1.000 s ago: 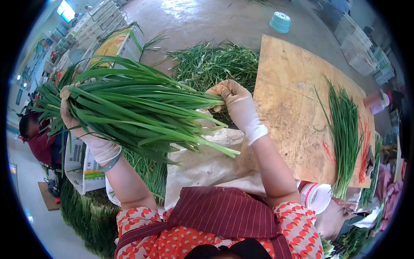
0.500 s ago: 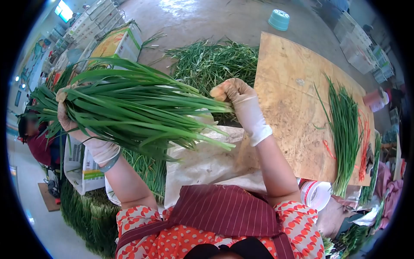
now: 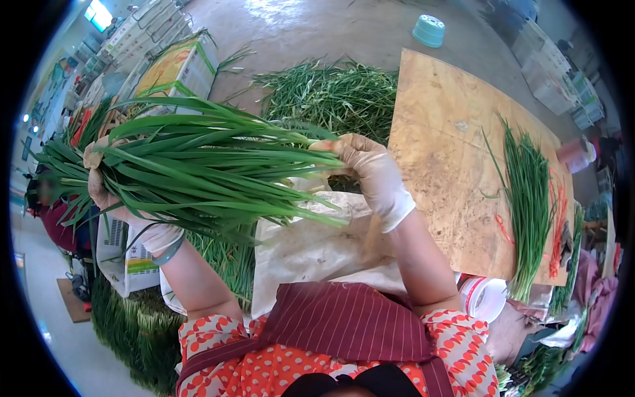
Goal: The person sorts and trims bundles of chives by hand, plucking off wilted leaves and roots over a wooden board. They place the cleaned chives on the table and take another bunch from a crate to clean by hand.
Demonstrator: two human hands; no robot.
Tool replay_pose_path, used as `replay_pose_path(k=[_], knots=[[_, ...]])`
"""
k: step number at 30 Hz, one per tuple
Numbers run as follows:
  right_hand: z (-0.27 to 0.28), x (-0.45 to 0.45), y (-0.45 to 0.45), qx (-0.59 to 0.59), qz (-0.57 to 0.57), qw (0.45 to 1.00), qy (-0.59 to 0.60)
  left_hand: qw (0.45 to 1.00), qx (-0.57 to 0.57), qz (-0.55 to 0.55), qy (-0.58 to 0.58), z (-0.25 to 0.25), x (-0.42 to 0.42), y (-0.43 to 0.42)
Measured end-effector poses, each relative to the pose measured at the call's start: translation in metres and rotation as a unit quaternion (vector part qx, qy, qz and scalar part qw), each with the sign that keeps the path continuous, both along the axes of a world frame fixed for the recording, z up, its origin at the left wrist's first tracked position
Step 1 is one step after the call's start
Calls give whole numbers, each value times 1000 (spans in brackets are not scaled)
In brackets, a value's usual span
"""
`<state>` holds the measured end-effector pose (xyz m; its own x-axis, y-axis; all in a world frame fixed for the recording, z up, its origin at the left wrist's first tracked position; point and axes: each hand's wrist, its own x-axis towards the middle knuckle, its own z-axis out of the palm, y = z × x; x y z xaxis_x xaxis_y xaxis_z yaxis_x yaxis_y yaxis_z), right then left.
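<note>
I have both gloved hands raised and the bunch of garlic chives stretched between them. My left hand has its fingers wrapped around the leafy part, with leaf tips spilling out past its outer side. My right hand is at the pale stem ends, its fingertips pinched together on some of them; I can't tell how many stems are in that pinch.

Compared with the last frames, the right fingers sat a little farther out and higher half a second ago; now they have come back inward over the stem ends. The left hand has drifted slightly outward, and the bunch has gone with it, its leaf tips now spread farther beyond those fingers. More of the printed box, past the left fingers on the far side, shows above the leaves.

Away to the right of the right fingers, the wooden board carries another bunch lying lengthwise, with red ties just beside it; that side looks unchanged. A heap of loose greens lies beyond the right fingers, and farther off stands a turquoise tub. Nearer to me than the fingers, below the held stems, is a pale sheet. On the near side of the left hand I can see a white crate.
</note>
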<state>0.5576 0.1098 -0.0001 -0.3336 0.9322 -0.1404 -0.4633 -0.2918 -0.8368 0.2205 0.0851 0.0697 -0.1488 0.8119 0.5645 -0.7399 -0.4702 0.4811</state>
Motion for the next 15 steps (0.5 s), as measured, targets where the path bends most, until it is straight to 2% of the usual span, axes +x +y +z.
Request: replay_pose_path(k=[5, 8, 9, 11, 12, 13, 14, 15], knots=[[-11, 5, 13, 62, -106, 992, 10, 997, 21, -65, -36, -5, -1, 4], [-1, 14, 14, 79, -148, 985, -33, 992, 64, -108, -3, -11, -7, 7], [-2, 16, 15, 78, -147, 985, -34, 995, 37, -92, 7, -13, -12, 4], [-10, 24, 23, 64, -240, 968, -10, 997, 10, -75, 15, -15, -20, 0], [-22, 37, 32, 65, -257, 963, 38, 999, -8, -32, 3, -15, -23, -2], [-41, 50, 41, 65, -256, 964, 38, 1000, -25, 12, -9, -15, -27, -3], [-62, 62, 51, 117, -200, 966, -117, 1000, -3, -1, 0, -16, -31, -3], [-59, 60, 51, 167, -137, 939, -268, 1000, -3, 1, 0, -16, -31, -5]])
